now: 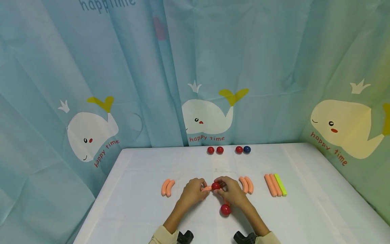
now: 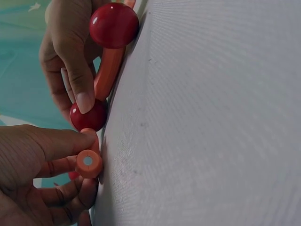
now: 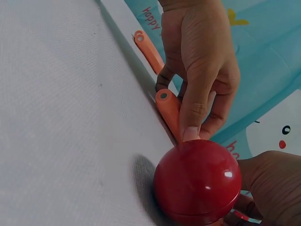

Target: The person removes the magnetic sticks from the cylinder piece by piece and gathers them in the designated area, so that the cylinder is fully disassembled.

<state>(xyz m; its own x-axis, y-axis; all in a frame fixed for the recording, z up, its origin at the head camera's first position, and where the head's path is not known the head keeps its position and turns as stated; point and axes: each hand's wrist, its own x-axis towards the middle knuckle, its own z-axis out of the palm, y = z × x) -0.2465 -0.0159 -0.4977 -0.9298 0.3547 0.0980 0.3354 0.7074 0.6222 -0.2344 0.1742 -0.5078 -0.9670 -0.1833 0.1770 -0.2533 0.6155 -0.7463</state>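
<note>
My left hand (image 1: 193,190) pinches a curved orange magnetic rod (image 1: 207,188) between thumb and fingers; a round metal tip shows on its end in the left wrist view. My right hand (image 1: 230,190) holds a red ball (image 1: 215,186) at the other end of that rod, which appears to touch it. From this ball another curved orange rod (image 2: 110,68) runs toward me to a second red ball (image 1: 225,210), which sits on the table near the right wrist. The right hand partly hides this second rod in the head view.
Two curved orange rods (image 1: 168,188) lie left of the hands, two more (image 1: 246,185) to the right. Straight orange rods (image 1: 273,185) and a yellow-green rod (image 1: 280,184) lie farther right. Red balls (image 1: 219,150) and a blue ball (image 1: 246,149) line the white table's (image 1: 137,210) back edge.
</note>
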